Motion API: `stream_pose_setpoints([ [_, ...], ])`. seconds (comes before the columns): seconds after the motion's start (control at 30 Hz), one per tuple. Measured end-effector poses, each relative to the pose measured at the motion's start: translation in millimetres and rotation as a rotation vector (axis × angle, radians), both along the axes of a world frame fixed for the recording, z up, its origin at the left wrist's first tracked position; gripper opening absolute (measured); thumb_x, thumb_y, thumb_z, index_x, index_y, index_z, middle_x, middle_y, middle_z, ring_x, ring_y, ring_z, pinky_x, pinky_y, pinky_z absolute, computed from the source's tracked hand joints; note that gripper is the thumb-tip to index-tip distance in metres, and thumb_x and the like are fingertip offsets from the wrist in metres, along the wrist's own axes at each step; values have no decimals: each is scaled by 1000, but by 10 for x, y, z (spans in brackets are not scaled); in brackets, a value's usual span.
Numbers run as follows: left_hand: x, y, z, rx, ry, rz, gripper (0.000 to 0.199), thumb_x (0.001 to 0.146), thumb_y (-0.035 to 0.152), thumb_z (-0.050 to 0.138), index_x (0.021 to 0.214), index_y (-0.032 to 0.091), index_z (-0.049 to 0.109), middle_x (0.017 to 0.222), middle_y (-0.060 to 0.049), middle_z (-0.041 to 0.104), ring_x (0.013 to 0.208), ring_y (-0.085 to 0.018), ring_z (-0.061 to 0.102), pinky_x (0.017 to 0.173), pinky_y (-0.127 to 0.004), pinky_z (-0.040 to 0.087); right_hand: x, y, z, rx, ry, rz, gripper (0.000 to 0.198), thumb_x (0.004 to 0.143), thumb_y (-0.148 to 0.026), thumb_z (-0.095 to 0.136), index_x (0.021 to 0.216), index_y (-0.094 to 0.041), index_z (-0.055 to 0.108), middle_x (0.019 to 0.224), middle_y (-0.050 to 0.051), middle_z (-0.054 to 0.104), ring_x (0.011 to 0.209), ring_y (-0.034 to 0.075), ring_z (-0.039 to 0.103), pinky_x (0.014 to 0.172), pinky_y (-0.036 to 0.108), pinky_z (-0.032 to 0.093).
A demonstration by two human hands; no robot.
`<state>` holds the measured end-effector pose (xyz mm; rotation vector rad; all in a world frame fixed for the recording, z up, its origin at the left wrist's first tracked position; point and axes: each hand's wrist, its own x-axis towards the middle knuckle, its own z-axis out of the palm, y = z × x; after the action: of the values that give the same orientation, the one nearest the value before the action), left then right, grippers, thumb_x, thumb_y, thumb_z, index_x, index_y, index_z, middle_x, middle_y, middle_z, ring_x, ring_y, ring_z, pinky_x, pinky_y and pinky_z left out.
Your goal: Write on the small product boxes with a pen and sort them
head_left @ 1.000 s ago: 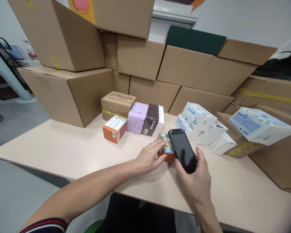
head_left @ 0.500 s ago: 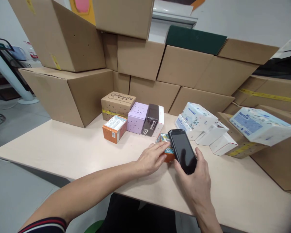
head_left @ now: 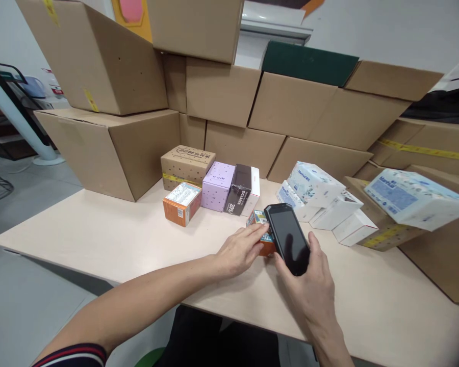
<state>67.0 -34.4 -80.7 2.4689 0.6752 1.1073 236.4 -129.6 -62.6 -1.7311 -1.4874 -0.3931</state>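
A black rugged smartphone [head_left: 289,238] with a dark screen lies slanted in my right hand [head_left: 309,280], thumb on its left edge and fingers along its right edge. Behind and left of it, a small orange and blue carton [head_left: 266,247] stands on the table, partly hidden by the phone and my fingers. My left hand [head_left: 240,251] grips this carton's near left side, fingertips on top and close to the phone's edge. Farther left sits another orange carton [head_left: 182,204] with a white printed label, apart from both hands.
A brown printed box [head_left: 187,165], a lilac box [head_left: 217,186] and a dark box [head_left: 237,189] line the back of the table [head_left: 137,244]. Tissue packs [head_left: 314,182] and white boxes [head_left: 355,227] stand at right. Large cardboard boxes [head_left: 145,153] wall the rear and left.
Both hands, the phone and the carton stay almost in place. The whole view has shifted very slightly.
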Motion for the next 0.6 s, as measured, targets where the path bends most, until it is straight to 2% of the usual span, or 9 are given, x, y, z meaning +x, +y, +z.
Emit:
stream_pose_setpoints([
  [0.23, -9, -10, 20, -11, 24, 5, 53, 98, 23, 45, 150, 23, 35, 148, -12, 52, 138, -25, 49, 113, -46, 46, 4, 12, -5, 19, -44, 17, 87, 84, -55, 64, 153, -14, 31, 136, 22, 56, 121, 35, 57, 97, 51, 50],
  [0.6, -2, -8, 45, -5, 5, 6, 53, 96, 21, 47, 148, 19, 38, 145, -13, 54, 137, -25, 50, 113, -44, 46, -35, -20, 44, -50, 98, -11, 91, 81, -58, 64, 153, -12, 32, 139, 23, 54, 125, 37, 55, 99, 50, 48],
])
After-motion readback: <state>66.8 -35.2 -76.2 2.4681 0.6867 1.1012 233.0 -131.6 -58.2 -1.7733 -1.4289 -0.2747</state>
